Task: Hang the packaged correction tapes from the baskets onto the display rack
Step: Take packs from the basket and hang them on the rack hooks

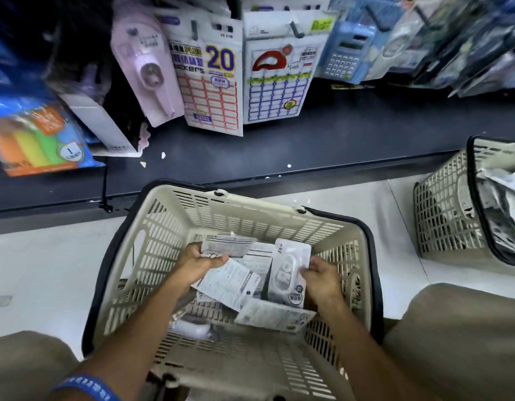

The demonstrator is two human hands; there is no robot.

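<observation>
Both hands are down inside the beige shopping basket (169,227) that stands on the pale floor between the person's knees; the left hand (202,260) grasps a correction tape package (225,246) at the basket's far-left side, fingers curled under it and thumb on top, its printed back facing up; the right hand (321,277) pinches the right edge of a second correction tape package (291,270) near the far-right wall, front side up, with a white dispenser showing under the clear blister. More packages (230,285) lie loose on the basket floor between and beneath the hands, mostly back side up, overlapping one another; a white dispenser (192,328) rests toward the near-left corner. A blue wristband (88,386) circles the left forearm. A second beige basket (447,221) stands at the right edge of the floor, holding shiny wrapped goods. Beyond the first basket runs the dark base shelf (337,140) of the display rack; above it hang a pink correction tape pack (149,65), label sticker sheets (212,82), a blue calculator (348,50), and at the far left coloured sticky notes (39,137).
</observation>
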